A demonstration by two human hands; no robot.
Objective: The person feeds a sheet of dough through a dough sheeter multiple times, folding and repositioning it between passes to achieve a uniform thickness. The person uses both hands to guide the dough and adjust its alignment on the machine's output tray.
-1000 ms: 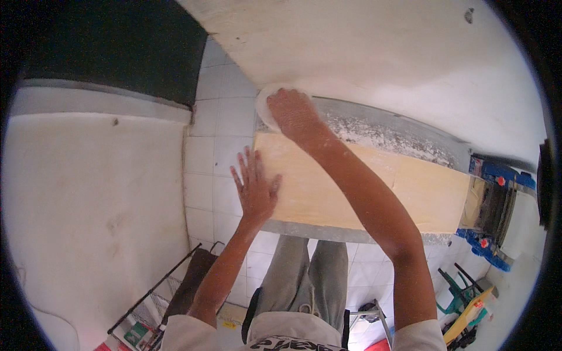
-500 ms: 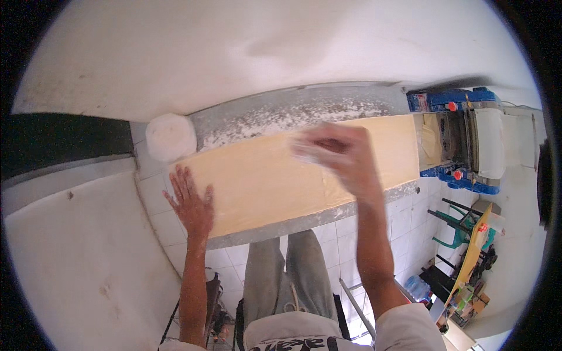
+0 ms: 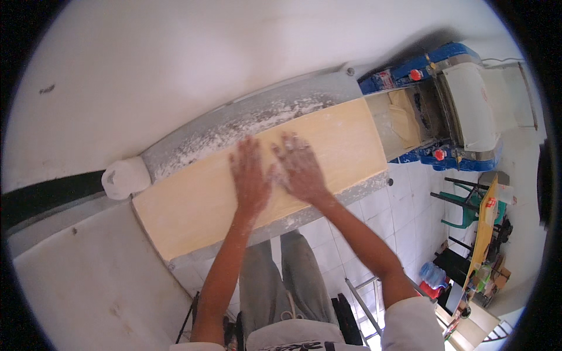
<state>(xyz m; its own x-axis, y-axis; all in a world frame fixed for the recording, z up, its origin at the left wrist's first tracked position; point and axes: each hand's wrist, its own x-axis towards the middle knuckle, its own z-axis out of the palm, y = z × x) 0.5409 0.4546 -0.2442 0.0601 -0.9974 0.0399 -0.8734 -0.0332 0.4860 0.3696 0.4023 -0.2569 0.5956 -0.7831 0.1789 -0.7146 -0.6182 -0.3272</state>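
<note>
A wide, flat sheet of pale yellow dough (image 3: 345,131) lies along the narrow grey worktop (image 3: 202,253). Both of my hands are over its middle, side by side with the thumbs close together. My left hand (image 3: 250,175) lies flat on the sheet, fingers spread and slightly blurred. Beside it, my right hand (image 3: 298,169) is also spread flat, its fingers dusted white with flour. Neither hand holds anything. Loose white flour (image 3: 234,130) is scattered on the worktop along the sheet's far edge.
A blue dough-rolling machine (image 3: 451,105) with red knobs stands at the worktop's right end, folded dough (image 3: 404,117) on its feed tray. At the left end sits a white rounded bundle (image 3: 126,178). A wall rises behind. Green chairs (image 3: 459,205) and a yellow-topped table (image 3: 485,228) stand to the right.
My right hand has come down from above the sheet and opened flat. My left hand has moved right from the sheet's left end to its middle. The view has tilted.
</note>
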